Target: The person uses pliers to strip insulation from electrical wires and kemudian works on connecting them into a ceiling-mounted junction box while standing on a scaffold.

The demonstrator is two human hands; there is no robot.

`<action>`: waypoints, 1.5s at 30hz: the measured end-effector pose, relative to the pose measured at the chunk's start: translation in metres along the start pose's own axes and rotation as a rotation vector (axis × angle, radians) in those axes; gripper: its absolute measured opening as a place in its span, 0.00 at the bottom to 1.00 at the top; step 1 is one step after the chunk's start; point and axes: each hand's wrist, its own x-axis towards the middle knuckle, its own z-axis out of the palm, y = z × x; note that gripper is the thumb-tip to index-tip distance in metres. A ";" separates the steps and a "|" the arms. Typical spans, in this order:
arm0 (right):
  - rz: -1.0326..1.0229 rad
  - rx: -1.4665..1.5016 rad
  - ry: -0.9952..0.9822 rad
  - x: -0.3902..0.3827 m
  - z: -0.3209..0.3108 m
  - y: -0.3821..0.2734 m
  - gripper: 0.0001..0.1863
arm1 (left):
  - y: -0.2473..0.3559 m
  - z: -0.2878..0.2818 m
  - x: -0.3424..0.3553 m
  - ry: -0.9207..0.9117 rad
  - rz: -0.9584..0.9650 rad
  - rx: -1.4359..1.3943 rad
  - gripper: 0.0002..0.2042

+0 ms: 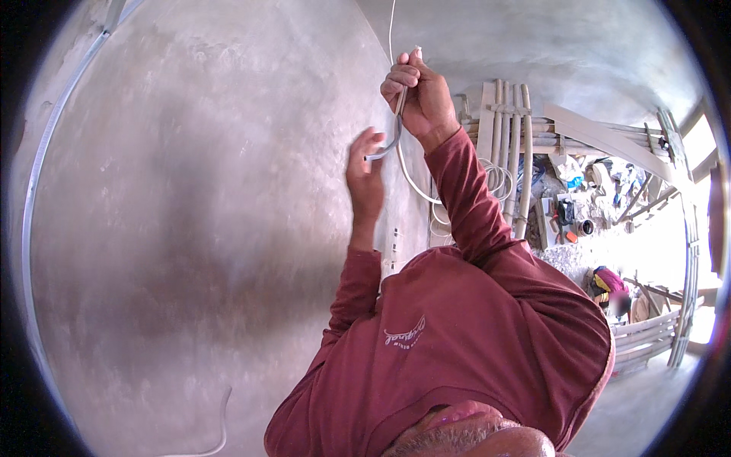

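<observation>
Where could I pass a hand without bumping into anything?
Left of the left hand, a broad patch of grey plastered surface lies bare up to the metal strip. Crowded: around the right hand, its bent tube and the white cable, and beyond the right sleeve, among poles and boards.

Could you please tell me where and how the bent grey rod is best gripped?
Probably grip the grey rod by its bent lower end, coming from the left with the left hand: that end curves leftward to it, while the right hand closes around the upper part and the white cable runs off rightward.
</observation>
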 end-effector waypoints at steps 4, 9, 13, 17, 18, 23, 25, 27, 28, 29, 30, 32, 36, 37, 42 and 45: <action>-0.121 -0.097 0.076 0.003 -0.008 0.005 0.15 | 0.027 0.044 -0.006 -0.062 0.021 0.019 0.26; -0.152 -0.351 0.147 0.005 -0.014 0.025 0.12 | 0.023 0.030 0.014 0.148 -0.159 -0.062 0.21; -0.050 -0.885 0.163 0.002 -0.062 0.038 0.10 | -0.015 0.014 0.010 0.505 -0.478 -0.059 0.21; 0.317 -0.873 0.422 -0.016 -0.155 0.066 0.14 | -0.033 -0.016 -0.024 0.481 -0.763 -0.205 0.22; 0.390 -0.831 0.484 -0.025 -0.184 0.077 0.16 | -0.040 -0.017 -0.037 0.470 -0.800 -0.203 0.22; 0.441 -0.786 0.774 -0.092 -0.270 0.076 0.18 | -0.122 -0.027 -0.136 0.394 -1.100 0.000 0.23; 0.463 -0.839 0.885 -0.126 -0.314 0.060 0.17 | -0.134 -0.023 -0.164 -0.183 -0.927 0.355 0.18; 0.566 -0.908 0.945 -0.168 -0.357 0.040 0.17 | -0.158 -0.005 -0.202 -0.239 -0.991 0.191 0.16; 0.625 -0.946 0.955 -0.189 -0.379 0.027 0.17 | -0.167 0.003 -0.215 -0.240 -1.015 0.185 0.16; 0.694 -0.929 0.926 -0.209 -0.409 0.016 0.19 | -0.182 0.009 -0.232 -0.247 -1.157 0.151 0.14; 0.751 -0.900 0.911 -0.237 -0.433 0.006 0.20 | -0.193 0.014 -0.250 -0.272 -1.303 0.117 0.12; 0.820 -0.982 0.862 -0.301 -0.500 -0.027 0.17 | -0.228 0.019 -0.306 -0.166 -1.464 0.101 0.12; 1.410 -2.432 -0.050 -0.389 -0.644 -0.112 0.09 | -0.268 0.030 -0.412 -0.108 -1.537 0.165 0.11; 1.425 -2.372 0.278 -0.396 -0.668 -0.130 0.09 | -0.267 0.036 -0.419 -0.198 -1.574 0.202 0.10; 1.322 -2.537 0.772 -0.480 -0.841 -0.236 0.12 | -0.272 0.071 -0.479 -0.427 -1.610 0.277 0.09; 1.333 -2.473 0.902 -0.445 -0.892 -0.204 0.15 | -0.275 0.084 -0.489 -0.471 -1.672 0.400 0.08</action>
